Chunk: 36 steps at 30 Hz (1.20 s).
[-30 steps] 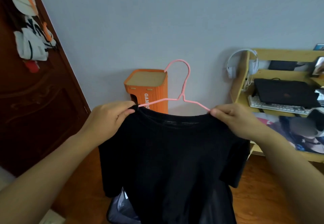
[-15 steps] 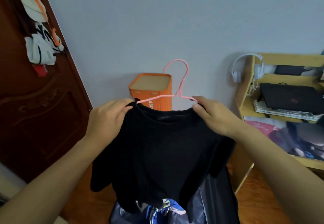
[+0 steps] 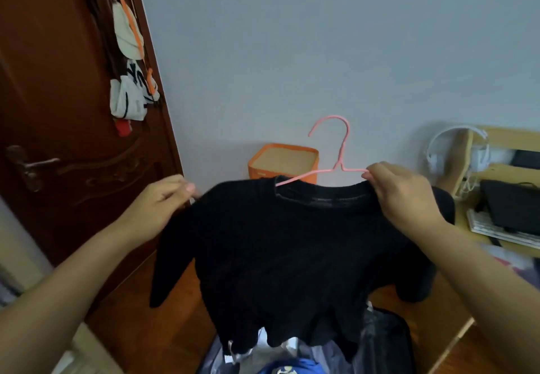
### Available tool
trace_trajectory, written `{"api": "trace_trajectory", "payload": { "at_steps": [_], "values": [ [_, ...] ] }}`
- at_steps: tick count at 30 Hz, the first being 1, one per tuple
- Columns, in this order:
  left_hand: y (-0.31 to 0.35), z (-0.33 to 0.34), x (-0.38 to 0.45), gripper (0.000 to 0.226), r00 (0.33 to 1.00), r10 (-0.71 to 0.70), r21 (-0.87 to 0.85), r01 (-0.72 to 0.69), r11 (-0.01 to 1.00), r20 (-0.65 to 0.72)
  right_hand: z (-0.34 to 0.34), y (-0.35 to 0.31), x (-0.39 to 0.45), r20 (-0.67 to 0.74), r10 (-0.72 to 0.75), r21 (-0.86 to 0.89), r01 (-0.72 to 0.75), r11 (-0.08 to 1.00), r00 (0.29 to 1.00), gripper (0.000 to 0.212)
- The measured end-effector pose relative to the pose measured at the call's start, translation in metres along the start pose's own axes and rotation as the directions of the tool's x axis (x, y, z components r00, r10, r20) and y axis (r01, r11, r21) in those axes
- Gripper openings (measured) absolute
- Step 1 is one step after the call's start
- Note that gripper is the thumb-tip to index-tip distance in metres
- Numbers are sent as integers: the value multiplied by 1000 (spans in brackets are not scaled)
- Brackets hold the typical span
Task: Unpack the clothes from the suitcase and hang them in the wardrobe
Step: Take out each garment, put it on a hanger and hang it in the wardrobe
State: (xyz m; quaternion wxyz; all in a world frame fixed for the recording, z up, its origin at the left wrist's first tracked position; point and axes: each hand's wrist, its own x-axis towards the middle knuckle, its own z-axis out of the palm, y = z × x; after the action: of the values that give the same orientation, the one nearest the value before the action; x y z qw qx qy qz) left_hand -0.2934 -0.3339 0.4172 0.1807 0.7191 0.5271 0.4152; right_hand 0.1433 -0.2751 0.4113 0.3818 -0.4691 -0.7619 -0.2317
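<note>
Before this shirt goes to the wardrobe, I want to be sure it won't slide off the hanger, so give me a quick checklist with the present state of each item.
1. Hook of the pink hanger free and upright: ok.
2. Right hand pinching the hanger's right arm and the shoulder of the black shirt: ok.
3. Left hand gripping the shirt's left shoulder: ok.
4. Hanger's left arm seated inside that shoulder: cannot tell; it disappears into the collar.
5. Shirt lifted clear of the suitcase: cannot tell; the hem hangs just over its contents.
6. Wardrobe rail ready: cannot tell, out of view.
</note>
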Motion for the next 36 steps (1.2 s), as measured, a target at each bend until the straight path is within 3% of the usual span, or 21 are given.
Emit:
{"api": "trace_trajectory", "payload": {
  "at_steps": [3,6,9,11,13,15,18,22,26,28,32,36],
  "values": [
    [29,11,1,51,991,129,188,-135,973,46,7,-25,7,19,46,77,-48,996,999,41],
    [57,29,0,45,970,214,496,-242,834,113,8,-60,21,64,30,185,-42,982,997,34],
    [77,14,3,33,975,223,567,-173,805,-20,-2,-86,46,28,-20,297,11,955,999,24],
    [81,-7,2,30,976,218,686,-146,713,-19,-4,-95,69,111,-5,416,-42,908,994,26],
    [84,-33,-4,29,974,220,742,-112,660,-48,-5,-106,94,327,-32,507,-146,849,945,27],
    [86,-60,-15,26,970,235,762,-104,639,-65,-15,-128,121,508,-179,611,-206,764,843,22],
    [85,-97,-34,30,970,233,769,-92,632,-75,-34,-184,161,558,-437,814,-364,452,705,25],
    [69,-151,-69,37,968,158,739,37,672,-193,-30,-263,193,603,-539,796,-487,359,589,30],
    [58,-211,-117,36,935,121,758,189,625,-333,-28,-343,207,568,-562,796,-575,189,601,34],
    [56,-246,-134,29,912,93,740,261,620,-400,-32,-380,219,551,-589,770,-633,86,590,49],
    [46,-329,-152,23,905,9,722,334,606,-426,-48,-451,248,486,-726,650,-757,-72,486,80],
    [21,-425,-175,42,890,-10,754,392,526,-456,-46,-554,265,502,-682,655,-748,-102,532,90]
  ]
}}
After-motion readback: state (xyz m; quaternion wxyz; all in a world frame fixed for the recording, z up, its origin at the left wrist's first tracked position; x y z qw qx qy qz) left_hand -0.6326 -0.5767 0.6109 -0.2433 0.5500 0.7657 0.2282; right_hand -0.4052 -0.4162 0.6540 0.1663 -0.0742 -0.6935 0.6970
